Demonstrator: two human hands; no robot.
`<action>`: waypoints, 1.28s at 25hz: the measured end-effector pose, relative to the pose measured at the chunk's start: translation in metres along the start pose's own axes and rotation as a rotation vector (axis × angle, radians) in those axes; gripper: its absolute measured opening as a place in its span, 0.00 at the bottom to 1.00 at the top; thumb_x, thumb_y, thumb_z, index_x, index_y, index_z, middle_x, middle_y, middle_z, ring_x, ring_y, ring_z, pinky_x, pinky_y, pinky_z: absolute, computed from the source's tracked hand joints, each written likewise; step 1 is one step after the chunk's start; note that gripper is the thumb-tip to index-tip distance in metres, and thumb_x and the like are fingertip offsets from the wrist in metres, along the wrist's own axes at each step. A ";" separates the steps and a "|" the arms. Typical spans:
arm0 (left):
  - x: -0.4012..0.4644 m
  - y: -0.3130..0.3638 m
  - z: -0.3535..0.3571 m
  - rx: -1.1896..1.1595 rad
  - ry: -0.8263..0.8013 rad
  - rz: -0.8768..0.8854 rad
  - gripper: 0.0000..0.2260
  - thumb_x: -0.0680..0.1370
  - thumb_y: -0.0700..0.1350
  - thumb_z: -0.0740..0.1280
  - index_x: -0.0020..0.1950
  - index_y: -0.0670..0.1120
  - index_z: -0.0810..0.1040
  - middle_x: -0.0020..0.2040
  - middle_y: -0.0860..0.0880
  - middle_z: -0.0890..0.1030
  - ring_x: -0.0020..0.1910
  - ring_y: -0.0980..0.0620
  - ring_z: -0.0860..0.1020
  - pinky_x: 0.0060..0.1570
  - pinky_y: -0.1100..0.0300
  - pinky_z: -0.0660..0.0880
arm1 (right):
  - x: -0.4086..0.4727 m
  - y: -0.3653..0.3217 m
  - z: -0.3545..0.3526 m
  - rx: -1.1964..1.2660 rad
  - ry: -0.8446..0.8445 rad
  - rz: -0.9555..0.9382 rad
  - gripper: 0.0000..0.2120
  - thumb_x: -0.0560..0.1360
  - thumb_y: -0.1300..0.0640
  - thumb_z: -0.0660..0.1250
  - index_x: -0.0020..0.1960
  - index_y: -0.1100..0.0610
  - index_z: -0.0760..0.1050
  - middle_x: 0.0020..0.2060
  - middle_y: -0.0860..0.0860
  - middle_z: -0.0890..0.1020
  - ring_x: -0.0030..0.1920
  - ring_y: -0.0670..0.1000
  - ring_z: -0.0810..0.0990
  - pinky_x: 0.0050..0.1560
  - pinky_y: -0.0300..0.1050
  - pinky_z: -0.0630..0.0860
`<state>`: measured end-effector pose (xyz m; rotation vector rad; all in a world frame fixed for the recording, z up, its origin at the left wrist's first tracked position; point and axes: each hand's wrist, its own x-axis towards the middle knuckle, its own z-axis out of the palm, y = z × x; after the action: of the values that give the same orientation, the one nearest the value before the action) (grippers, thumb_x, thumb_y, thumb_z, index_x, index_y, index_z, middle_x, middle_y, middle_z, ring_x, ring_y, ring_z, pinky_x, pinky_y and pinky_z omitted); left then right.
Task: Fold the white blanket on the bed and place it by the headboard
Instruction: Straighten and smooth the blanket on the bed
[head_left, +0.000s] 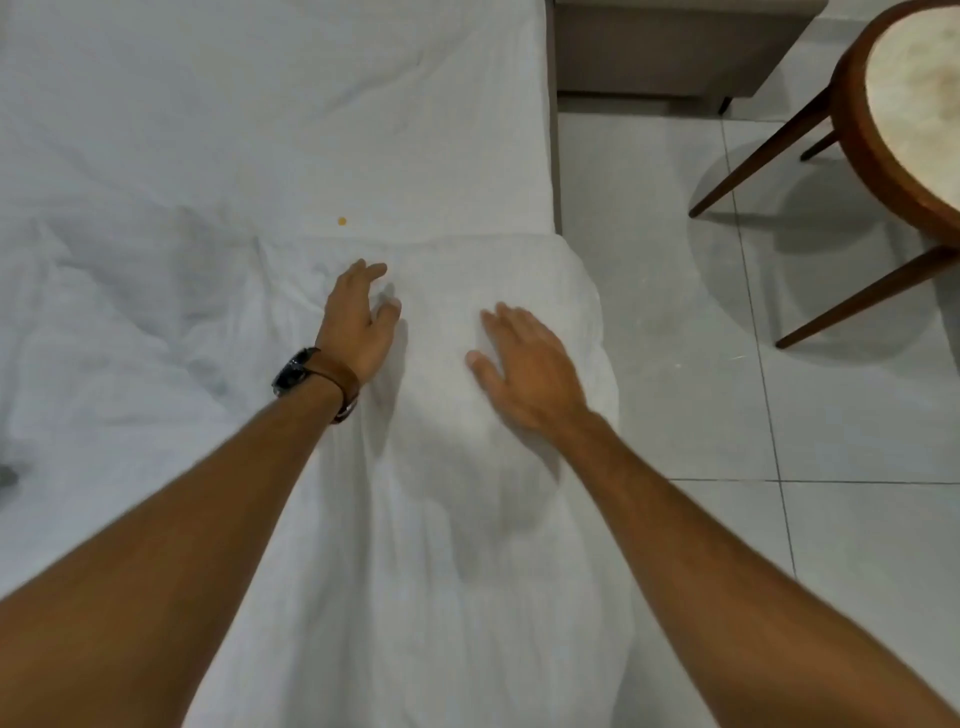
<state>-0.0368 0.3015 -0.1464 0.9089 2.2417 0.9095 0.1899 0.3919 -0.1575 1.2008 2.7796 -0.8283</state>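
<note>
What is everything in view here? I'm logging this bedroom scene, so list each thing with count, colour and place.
blanket: one, white, folded into a long strip along the bed's right edge, under both hands
bed sheet: one, white, wrinkled, covering the bed
speck: one, yellow, on the sheet just beyond the blanket
floor: pale grey tiles, right of the bed
table: one, brown wood with a pale top, upper right
watch: one, dark face, brown strap, on the left wrist
left hand: fingers relaxed, on the blanket
right hand: flat, fingers spread, on the blanket
</note>
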 end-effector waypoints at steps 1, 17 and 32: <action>-0.005 -0.008 0.003 0.133 0.042 0.047 0.21 0.85 0.47 0.61 0.79 0.46 0.68 0.82 0.43 0.63 0.81 0.44 0.61 0.80 0.49 0.59 | -0.007 -0.011 0.019 -0.052 -0.034 -0.010 0.33 0.85 0.37 0.51 0.85 0.51 0.61 0.85 0.56 0.61 0.85 0.59 0.57 0.84 0.63 0.53; -0.086 -0.168 -0.126 0.919 -0.231 0.371 0.35 0.85 0.61 0.49 0.85 0.41 0.51 0.86 0.42 0.50 0.85 0.43 0.48 0.83 0.45 0.48 | -0.108 -0.168 0.150 -0.179 0.146 0.153 0.36 0.87 0.38 0.51 0.86 0.60 0.55 0.86 0.61 0.54 0.87 0.62 0.49 0.82 0.71 0.50; 0.124 -0.317 -0.402 0.770 -0.218 0.114 0.33 0.85 0.60 0.55 0.85 0.53 0.44 0.86 0.55 0.42 0.74 0.35 0.71 0.65 0.37 0.74 | -0.002 -0.416 0.296 -0.294 0.222 0.231 0.37 0.86 0.35 0.50 0.87 0.57 0.55 0.87 0.59 0.54 0.87 0.60 0.49 0.82 0.73 0.49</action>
<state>-0.5099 0.0706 -0.1640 1.3904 2.3685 -0.0615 -0.1499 0.0154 -0.2178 1.5939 2.7175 -0.2719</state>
